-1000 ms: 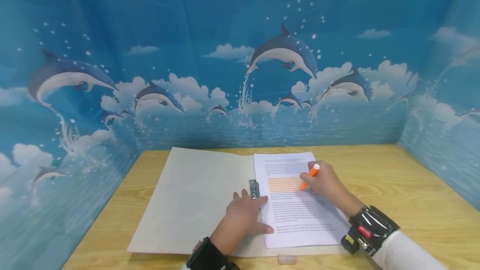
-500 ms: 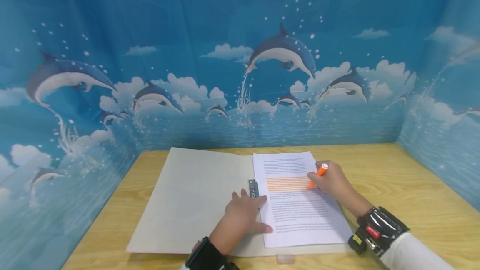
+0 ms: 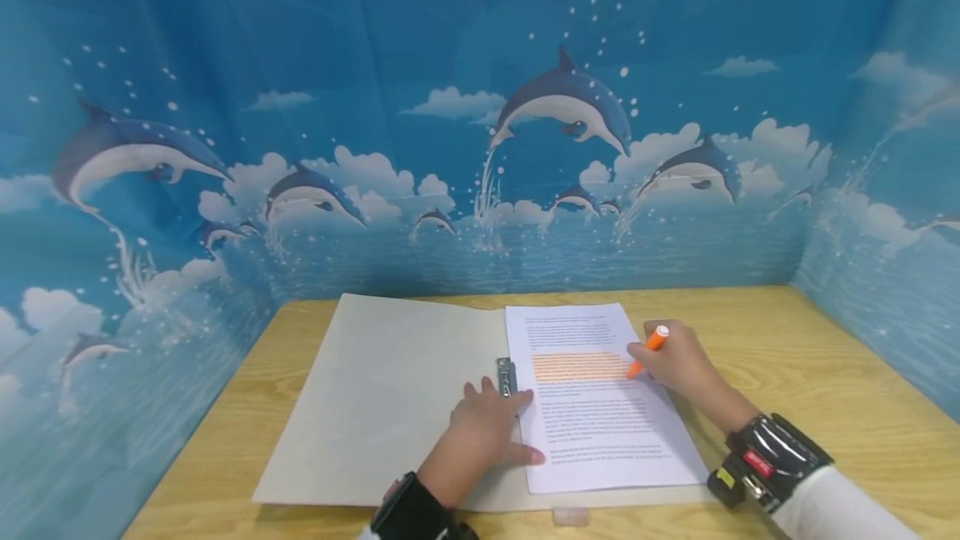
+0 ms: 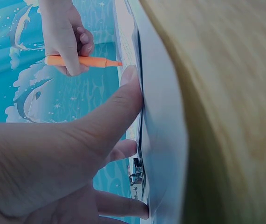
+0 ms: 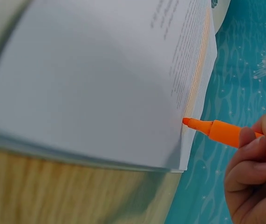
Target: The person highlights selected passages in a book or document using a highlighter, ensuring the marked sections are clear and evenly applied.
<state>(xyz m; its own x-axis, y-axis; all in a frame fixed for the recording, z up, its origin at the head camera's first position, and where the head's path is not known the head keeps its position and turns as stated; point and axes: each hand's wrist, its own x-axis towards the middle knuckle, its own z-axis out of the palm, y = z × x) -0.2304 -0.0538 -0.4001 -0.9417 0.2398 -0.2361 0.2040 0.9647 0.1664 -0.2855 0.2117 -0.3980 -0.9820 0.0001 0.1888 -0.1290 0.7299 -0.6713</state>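
Note:
My right hand (image 3: 681, 363) pinches an orange highlighter (image 3: 649, 350), its tip at the right end of an orange-marked block of text on a printed sheet (image 3: 600, 432). In the right wrist view the highlighter's tip (image 5: 186, 121) meets the page by the coloured lines. My left hand (image 3: 482, 427) lies with fingers spread, thumb and forefinger on the sheet's left margin and the other fingers on the folder (image 3: 390, 390). Beside those fingertips is the folder's metal clip (image 3: 506, 377), also visible in the left wrist view.
The open folder lies on a wood-grain table (image 3: 810, 357), the papers over its right half. A small translucent piece (image 3: 571, 517) sits at the folder's front edge. Behind the table hangs a blue curtain (image 3: 420, 257) printed with dolphins.
My right hand has slid to the right with the highlighter, its tip running along a line to the end of the orange block. The left hand stays in place.

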